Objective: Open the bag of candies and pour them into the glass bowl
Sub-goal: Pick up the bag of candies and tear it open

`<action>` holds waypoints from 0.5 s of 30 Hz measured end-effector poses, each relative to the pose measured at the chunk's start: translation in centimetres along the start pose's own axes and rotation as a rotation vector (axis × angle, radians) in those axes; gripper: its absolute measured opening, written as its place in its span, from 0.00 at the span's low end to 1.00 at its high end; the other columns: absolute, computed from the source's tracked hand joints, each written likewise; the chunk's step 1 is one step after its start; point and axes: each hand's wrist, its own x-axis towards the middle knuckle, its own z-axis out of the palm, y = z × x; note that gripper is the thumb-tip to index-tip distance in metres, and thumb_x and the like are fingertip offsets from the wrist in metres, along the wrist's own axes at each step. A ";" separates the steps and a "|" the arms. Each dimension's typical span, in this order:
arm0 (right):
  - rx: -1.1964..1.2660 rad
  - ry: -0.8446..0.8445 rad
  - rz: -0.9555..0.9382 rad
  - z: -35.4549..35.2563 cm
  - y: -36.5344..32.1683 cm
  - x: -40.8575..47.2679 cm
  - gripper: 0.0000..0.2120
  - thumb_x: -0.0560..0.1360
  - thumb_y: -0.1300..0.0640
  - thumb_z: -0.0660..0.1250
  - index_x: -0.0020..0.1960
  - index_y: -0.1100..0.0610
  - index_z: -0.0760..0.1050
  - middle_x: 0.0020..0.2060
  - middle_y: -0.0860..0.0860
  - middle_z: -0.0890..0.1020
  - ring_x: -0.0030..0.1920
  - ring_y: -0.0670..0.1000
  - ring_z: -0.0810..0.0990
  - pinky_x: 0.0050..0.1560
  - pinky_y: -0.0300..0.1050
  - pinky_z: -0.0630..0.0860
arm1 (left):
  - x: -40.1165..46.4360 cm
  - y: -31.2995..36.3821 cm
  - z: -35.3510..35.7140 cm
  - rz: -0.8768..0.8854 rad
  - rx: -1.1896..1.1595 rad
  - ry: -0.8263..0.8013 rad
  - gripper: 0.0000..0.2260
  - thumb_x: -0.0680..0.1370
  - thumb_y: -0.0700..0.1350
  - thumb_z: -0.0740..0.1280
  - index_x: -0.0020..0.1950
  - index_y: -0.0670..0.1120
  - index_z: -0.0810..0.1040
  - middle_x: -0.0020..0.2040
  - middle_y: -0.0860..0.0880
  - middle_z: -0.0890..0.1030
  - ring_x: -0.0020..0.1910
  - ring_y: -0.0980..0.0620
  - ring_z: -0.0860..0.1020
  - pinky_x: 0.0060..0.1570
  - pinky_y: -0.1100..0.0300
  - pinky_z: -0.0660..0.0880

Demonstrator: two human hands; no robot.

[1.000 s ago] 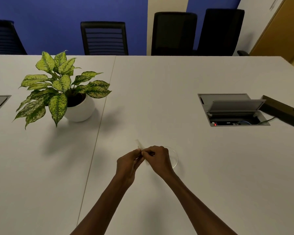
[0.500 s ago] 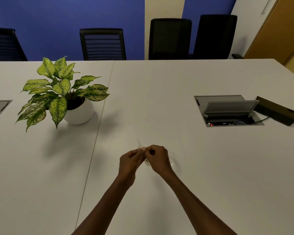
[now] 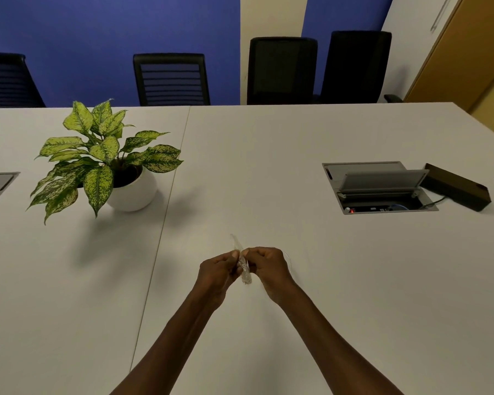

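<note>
A small clear plastic bag of candies [image 3: 243, 266] is pinched between both hands above the white table [image 3: 268, 166]. My left hand [image 3: 218, 267] grips its left side and my right hand [image 3: 267, 265] grips its right side, fingers closed. The bag's thin upper end sticks out above the thumbs. The glass bowl [image 3: 290, 259] is almost wholly hidden behind my right hand; only a faint arc of its rim shows to the right of the knuckles.
A potted plant [image 3: 106, 166] in a white pot stands at the left. An open cable hatch [image 3: 378, 189] is set into the table at the right, with a dark box [image 3: 457, 186] beside it. Black chairs [image 3: 171, 79] line the far edge.
The hands have drawn slightly apart at the bag, and more of the bag now shows between them. The head camera has tilted a little, shifting the scene downward.
</note>
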 end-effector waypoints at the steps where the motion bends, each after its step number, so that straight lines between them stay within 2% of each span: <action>1: 0.049 -0.005 0.017 0.0 -0.1 0.0 0.08 0.75 0.64 0.66 0.44 0.69 0.81 0.39 0.67 0.82 0.40 0.59 0.81 0.55 0.62 0.79 | 0.1 0.0 0.0 -0.002 -0.008 -0.009 0.07 0.78 0.37 0.67 0.49 0.34 0.83 0.41 0.39 0.85 0.37 0.48 0.80 0.38 0.61 0.81; 4: 0.088 -0.030 0.017 -0.2 -0.6 -0.1 0.08 0.75 0.64 0.66 0.45 0.70 0.81 0.40 0.66 0.83 0.39 0.60 0.82 0.53 0.60 0.80 | 0.2 0.1 0.1 0.030 0.015 -0.044 0.09 0.79 0.38 0.66 0.51 0.34 0.83 0.42 0.39 0.84 0.34 0.50 0.80 0.39 0.61 0.81; 7: -0.044 -0.025 -0.034 -0.5 -1.1 0.0 0.08 0.74 0.61 0.70 0.44 0.66 0.82 0.41 0.65 0.85 0.41 0.64 0.85 0.50 0.56 0.83 | 0.1 0.3 -0.2 0.086 0.077 -0.078 0.08 0.78 0.39 0.67 0.46 0.37 0.85 0.43 0.36 0.84 0.40 0.45 0.81 0.39 0.61 0.81; 10: -0.152 -0.033 -0.076 -0.7 -1.6 0.2 0.09 0.72 0.58 0.73 0.43 0.65 0.82 0.39 0.63 0.86 0.40 0.63 0.85 0.46 0.53 0.84 | 0.0 0.7 -0.5 0.145 0.156 -0.116 0.08 0.77 0.39 0.68 0.43 0.40 0.86 0.44 0.34 0.84 0.43 0.43 0.83 0.41 0.62 0.81; 12: -0.216 -0.013 -0.104 -0.7 -1.9 0.4 0.07 0.73 0.61 0.72 0.43 0.66 0.82 0.38 0.63 0.86 0.38 0.60 0.86 0.43 0.52 0.85 | -0.1 0.9 -0.7 0.177 0.208 -0.111 0.08 0.77 0.40 0.69 0.42 0.42 0.86 0.43 0.39 0.86 0.43 0.43 0.85 0.42 0.61 0.81; 15: -0.418 0.084 -0.178 -0.6 -2.2 0.6 0.05 0.71 0.64 0.71 0.39 0.65 0.82 0.32 0.58 0.85 0.28 0.49 0.83 0.34 0.44 0.83 | 0.1 1.2 -0.6 0.250 0.347 -0.023 0.04 0.75 0.39 0.71 0.45 0.41 0.86 0.42 0.42 0.87 0.43 0.44 0.86 0.45 0.56 0.83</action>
